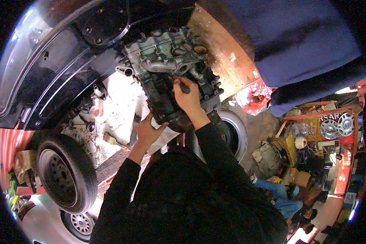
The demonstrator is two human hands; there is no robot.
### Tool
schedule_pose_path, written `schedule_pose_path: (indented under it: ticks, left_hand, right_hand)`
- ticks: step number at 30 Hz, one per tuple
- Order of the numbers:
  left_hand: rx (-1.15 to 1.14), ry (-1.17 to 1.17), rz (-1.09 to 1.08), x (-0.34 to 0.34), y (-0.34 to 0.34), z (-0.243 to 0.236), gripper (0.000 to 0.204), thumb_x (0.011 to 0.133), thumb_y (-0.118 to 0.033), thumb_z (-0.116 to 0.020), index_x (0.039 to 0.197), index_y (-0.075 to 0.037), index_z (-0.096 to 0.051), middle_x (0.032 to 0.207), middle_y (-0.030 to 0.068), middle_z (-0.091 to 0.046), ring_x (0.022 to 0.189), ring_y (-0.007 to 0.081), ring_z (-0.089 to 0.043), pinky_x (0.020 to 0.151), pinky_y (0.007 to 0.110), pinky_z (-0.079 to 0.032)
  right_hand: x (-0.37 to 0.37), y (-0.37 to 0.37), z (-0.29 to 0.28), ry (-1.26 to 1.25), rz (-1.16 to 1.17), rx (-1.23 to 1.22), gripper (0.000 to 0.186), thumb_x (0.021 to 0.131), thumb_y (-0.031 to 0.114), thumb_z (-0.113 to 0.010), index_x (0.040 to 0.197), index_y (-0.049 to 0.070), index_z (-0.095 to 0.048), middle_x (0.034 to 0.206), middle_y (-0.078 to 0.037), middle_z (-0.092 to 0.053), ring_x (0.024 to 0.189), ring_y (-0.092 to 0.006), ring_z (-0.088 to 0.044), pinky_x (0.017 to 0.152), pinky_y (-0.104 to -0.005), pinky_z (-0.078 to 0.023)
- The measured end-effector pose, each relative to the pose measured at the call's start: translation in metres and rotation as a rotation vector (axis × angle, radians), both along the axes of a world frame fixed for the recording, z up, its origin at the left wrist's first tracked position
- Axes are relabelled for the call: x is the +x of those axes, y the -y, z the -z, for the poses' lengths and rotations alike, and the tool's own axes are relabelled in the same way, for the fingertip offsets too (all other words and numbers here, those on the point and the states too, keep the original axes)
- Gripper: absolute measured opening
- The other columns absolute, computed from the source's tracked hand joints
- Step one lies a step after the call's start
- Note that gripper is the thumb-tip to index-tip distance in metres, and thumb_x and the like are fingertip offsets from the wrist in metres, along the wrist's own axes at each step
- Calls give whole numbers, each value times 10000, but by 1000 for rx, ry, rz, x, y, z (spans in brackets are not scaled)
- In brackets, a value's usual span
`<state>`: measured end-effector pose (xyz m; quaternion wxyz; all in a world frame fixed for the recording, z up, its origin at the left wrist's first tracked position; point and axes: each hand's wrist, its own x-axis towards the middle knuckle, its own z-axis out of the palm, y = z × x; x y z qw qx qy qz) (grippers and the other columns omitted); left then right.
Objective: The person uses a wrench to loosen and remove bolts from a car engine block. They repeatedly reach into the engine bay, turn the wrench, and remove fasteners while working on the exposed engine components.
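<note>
An engine block (209, 83) with a silver upper section (160, 49) lies below the black car bodywork (57, 44). My right hand (186, 97) is closed round the dark handle of a tool (184, 86) over the block's dark middle; its tip is hard to make out. My left hand (149, 132) grips the block's lower left edge, thumb and fingers against it. Left of that hand, a brush (112, 139) lies on stained white sheeting (120, 101), near several small metal parts (97, 97).
Wheels (67, 175) stand at lower left, a tyre (236, 134) right of the block. Cardboard (227, 53), navy cloth (297, 36) and a red-white bag (254, 97) are at upper right. A person's jeans-clad leg (280, 195) shows lower right, near cluttered shelves with wheel covers (337, 126).
</note>
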<state>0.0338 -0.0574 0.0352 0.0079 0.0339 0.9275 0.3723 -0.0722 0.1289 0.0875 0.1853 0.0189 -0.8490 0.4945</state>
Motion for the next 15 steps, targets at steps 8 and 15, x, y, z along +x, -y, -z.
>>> schedule_pose_path:
  ticks: [8,15]
  left_hand:
    - [-52,23,28,1,1,-9,894,764,-568,-834,1429,-38,-561,1074,247,-743,919,395,-739,803,464,-599]
    - [30,74,-16,2,0,-7,884,763,-561,-838,1422,-37,-567,1042,243,-749,885,395,-743,771,464,-602]
  right_hand:
    - [33,29,34,4,-107,55,373,934,318,-691,1170,31,-725,1189,-276,-695,1051,-458,-675,943,-481,-540]
    - [0,-12,20,250,-32,-31,392,911,377,-700,1065,19,-739,1148,-239,-721,1083,-438,-671,979,-491,-523]
